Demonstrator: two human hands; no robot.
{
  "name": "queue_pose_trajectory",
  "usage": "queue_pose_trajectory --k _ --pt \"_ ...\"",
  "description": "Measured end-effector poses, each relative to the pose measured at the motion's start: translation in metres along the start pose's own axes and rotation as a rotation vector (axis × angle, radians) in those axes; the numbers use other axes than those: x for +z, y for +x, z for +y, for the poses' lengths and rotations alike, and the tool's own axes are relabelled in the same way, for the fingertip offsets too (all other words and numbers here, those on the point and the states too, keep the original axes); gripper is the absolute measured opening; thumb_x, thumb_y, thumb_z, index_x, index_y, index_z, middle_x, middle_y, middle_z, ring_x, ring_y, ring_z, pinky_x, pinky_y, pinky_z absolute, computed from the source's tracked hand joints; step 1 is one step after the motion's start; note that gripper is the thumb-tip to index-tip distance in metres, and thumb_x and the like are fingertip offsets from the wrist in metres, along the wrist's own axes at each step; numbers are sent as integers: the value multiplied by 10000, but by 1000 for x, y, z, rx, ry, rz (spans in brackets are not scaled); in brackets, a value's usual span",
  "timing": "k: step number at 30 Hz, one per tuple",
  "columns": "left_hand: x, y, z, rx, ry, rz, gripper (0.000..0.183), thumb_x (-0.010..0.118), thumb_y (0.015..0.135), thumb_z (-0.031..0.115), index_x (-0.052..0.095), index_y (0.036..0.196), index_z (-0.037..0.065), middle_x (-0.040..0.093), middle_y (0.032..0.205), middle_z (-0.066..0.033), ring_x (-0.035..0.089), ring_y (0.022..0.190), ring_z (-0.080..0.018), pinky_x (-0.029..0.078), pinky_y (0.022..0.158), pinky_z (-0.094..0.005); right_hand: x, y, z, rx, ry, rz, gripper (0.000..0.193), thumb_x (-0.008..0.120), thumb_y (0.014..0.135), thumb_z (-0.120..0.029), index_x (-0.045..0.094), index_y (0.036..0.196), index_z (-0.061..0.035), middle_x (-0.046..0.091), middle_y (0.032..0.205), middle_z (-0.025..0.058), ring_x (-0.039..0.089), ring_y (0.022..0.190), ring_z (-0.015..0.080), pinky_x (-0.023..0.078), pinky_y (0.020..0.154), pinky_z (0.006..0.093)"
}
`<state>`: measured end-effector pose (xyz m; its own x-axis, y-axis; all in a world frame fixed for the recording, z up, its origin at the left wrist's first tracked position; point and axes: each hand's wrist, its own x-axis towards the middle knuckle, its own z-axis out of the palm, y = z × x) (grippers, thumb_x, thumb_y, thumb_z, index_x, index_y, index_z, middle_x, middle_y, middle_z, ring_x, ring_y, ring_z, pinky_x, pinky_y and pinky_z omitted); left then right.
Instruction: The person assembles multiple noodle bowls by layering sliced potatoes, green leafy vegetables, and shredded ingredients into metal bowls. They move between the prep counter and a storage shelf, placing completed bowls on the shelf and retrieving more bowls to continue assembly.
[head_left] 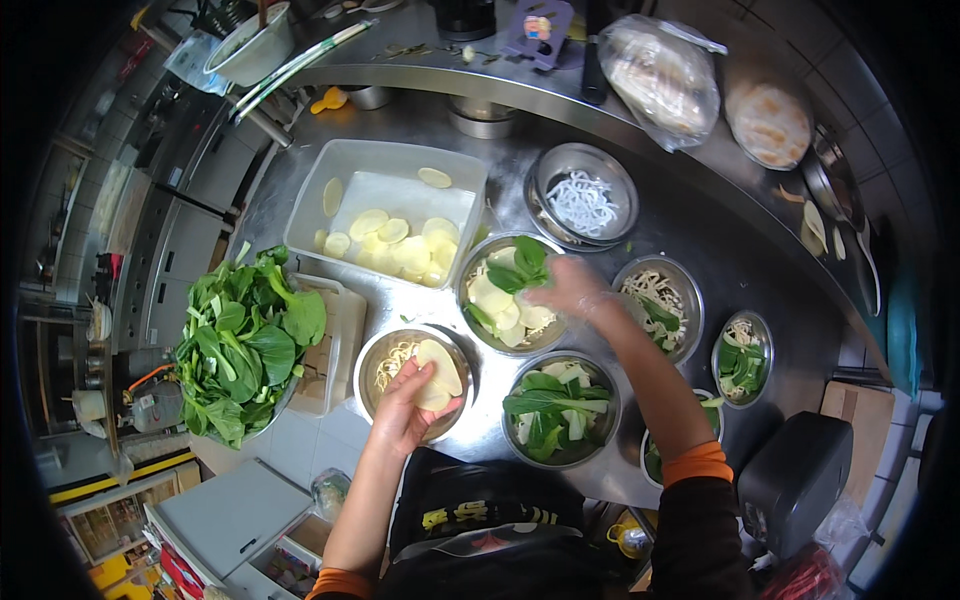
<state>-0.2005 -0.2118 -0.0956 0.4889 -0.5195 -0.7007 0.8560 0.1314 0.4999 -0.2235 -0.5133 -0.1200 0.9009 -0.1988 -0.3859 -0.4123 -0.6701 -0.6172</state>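
Note:
My left hand [400, 405] is closed on a few thin, pale potato slices [438, 372]. It holds them over a metal bowl [366, 352] with noodle-like strands inside. My right hand [572, 290] reaches to the edge of another bowl, where potato slices [492, 297] lie under dark green leaves [518, 264]. Its fingers are blurred by motion and touch or nearly touch the leaves, so their grip is unclear. More potato slices [400, 240] lie in a clear plastic tub [318, 212] beyond my left hand. Leafy greens [235, 340] are heaped at the left.
Bowls of greens and pale strands [560, 405], [655, 300] and a smaller one [742, 358] stand on the steel counter [400, 120]. Translucent strips [578, 205] fill a bowl behind. A plastic container [345, 330] sits beside the heap. A raised shelf [430, 75] holds bagged flatbreads [660, 80].

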Motion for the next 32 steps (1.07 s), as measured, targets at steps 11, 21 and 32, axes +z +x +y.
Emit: queue_pose_trajectory --k 11,21,32 --pt "-9 6 7 -22 -13 46 228 553 911 168 517 1128 111 620 1012 -76 641 887 -205 580 729 -364 -60 -72 55 109 701 175 364 567 888 -213 540 1168 18 596 1027 92 621 926 181 529 741 315" --pt "19 19 -10 -107 -68 -49 166 596 833 44 564 995 43 632 907 -120 655 861 -250 593 674 -350 -50 -151 140 -32 -360 254 528 702 666 -143 588 1182 -157 567 1194 139 571 1057 327 475 879 421" --pt "29 14 -9 -85 66 -19 179 580 840 100 564 967 -25 610 923 -126 633 871 -244 576 672 -309 -1 -111 155 -205 -104 208 325 727 649 -143 661 964 -180 496 1223 95 476 1138 306 401 933 428"
